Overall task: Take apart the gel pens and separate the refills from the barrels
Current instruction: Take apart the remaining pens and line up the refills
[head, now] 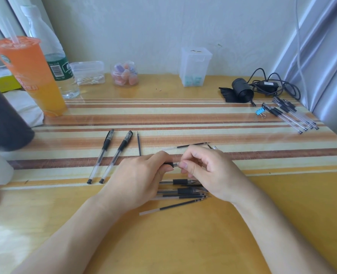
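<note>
My left hand point(142, 178) grips a gel pen point(170, 164) by its black rubber grip, and my right hand point(209, 173) pinches the clear tip end of the same pen. Beneath my hands lies a heap of pens and loose refills point(183, 191), partly hidden. One refill point(171, 208) lies nearest me, another refill point(187, 146) just beyond my right hand, and a third refill point(139, 143) points away. Two capped pens point(112, 157) lie to the left. Several pens point(294, 115) lie at the far right.
An orange drink cup point(31, 76) and a water bottle point(59, 62) stand at the back left beside a dark cylinder point(3, 115). Plastic containers point(195, 66), a jar point(125, 74), a black device with cable point(242, 91) and a blue binder clip point(260, 112) sit along the back.
</note>
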